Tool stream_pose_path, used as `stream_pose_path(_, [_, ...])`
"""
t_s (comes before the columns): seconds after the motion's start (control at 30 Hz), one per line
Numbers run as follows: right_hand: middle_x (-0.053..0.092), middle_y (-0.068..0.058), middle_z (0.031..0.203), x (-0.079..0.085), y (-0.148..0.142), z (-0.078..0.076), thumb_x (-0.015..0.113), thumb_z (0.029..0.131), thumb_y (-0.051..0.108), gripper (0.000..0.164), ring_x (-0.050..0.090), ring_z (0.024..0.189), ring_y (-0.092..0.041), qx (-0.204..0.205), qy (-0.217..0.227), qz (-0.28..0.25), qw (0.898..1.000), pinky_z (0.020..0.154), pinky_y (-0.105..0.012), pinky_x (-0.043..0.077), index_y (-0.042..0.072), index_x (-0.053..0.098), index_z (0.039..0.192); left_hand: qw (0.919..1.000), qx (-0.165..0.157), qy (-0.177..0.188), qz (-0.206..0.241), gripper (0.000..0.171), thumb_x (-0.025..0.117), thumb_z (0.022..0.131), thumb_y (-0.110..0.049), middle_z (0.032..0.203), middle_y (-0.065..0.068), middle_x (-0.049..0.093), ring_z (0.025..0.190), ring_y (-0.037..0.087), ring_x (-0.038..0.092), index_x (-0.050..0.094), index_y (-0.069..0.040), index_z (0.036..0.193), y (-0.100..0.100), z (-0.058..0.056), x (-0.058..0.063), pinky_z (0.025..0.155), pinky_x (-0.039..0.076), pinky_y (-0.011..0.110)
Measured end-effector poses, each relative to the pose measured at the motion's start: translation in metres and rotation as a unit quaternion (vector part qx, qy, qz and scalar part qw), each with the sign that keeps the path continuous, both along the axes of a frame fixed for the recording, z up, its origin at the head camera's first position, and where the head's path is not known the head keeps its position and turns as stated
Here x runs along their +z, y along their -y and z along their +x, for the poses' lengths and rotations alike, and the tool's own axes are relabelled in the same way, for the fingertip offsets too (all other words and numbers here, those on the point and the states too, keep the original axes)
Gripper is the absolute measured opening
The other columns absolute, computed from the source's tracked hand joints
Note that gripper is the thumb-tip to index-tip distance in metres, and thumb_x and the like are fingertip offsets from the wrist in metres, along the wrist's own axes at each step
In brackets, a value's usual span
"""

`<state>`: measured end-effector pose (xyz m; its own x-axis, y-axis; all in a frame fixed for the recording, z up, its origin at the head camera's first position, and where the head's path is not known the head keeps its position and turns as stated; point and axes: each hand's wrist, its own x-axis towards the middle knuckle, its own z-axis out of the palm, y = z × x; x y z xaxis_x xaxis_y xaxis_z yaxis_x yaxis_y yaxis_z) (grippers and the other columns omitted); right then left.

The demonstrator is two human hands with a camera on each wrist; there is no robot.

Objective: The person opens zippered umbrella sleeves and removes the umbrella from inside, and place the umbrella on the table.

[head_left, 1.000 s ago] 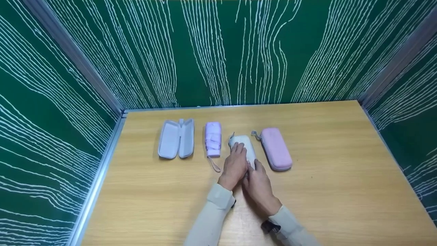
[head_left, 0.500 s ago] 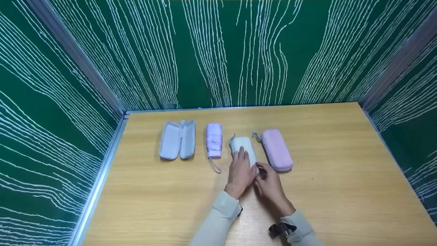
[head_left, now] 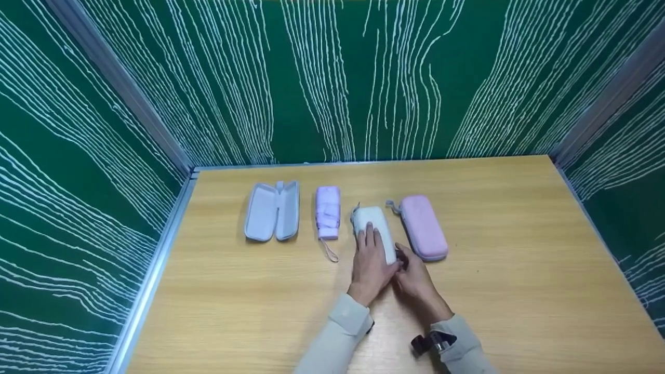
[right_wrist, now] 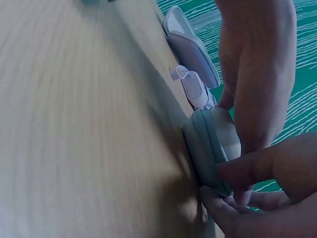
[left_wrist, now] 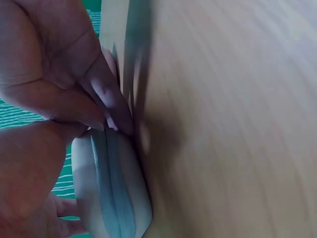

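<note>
A pale green hard zip case point(head_left: 375, 215) lies on the table, with a zip seam round its side. My left hand point(head_left: 370, 265) grips it from above, fingers over the lid and thumb at the near end. At the near right corner my right hand point(head_left: 413, 275) pinches at the zip; what sits between its fingertips is hidden. In the right wrist view the right thumb and a finger point(right_wrist: 215, 203) meet at the seam of the case point(right_wrist: 205, 136). The left wrist view shows the near end of the case point(left_wrist: 111, 193) with the fingers crowding its corner.
A closed pink zip case point(head_left: 426, 226) lies just right of the right hand. To the left are a folded purple umbrella point(head_left: 328, 213) with a wrist strap and an open grey case point(head_left: 261, 213). Green walls with white lines border the wooden table point(head_left: 234, 301).
My right hand has moved from the middle of the near end to the case's near right corner. The left hand has shifted slightly nearer and right, its thumb now by that corner.
</note>
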<state>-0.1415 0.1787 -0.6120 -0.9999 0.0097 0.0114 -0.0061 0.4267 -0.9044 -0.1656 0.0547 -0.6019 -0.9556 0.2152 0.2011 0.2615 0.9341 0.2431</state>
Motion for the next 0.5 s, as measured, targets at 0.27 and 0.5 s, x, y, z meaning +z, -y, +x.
stream_pose_path(0.27, [0.057, -0.036, 0.140, 0.003, -0.001, -0.006, 0.050, 0.084, -0.018, 0.070, 0.063, 0.092, -0.020, -0.016, 0.120, -0.173, 0.977, 0.054, -0.020, 0.045, -0.014, 0.040, 0.153, 0.9975, 0.001, -0.003, 0.071, 0.098, 0.089, 0.080, -0.047, 0.160, 0.023, 0.045, 0.143, 0.040, 0.047, 0.048, 0.007, 0.151, 0.004, -0.001, -0.006, 0.121, 0.041, 0.042])
stream_pose_path(0.5, [0.046, -0.037, 0.153, 0.003, -0.001, -0.012, 0.041, 0.097, -0.007, 0.057, 0.060, 0.111, -0.018, -0.046, 0.156, -0.241, 0.957, 0.083, -0.019, 0.054, -0.015, 0.039, 0.153, 0.9892, 0.015, -0.009, 0.145, 0.095, 0.087, 0.078, -0.043, 0.160, 0.020, 0.046, 0.136, 0.036, 0.048, 0.050, 0.005, 0.150, 0.009, 0.000, -0.007, 0.110, 0.049, 0.043])
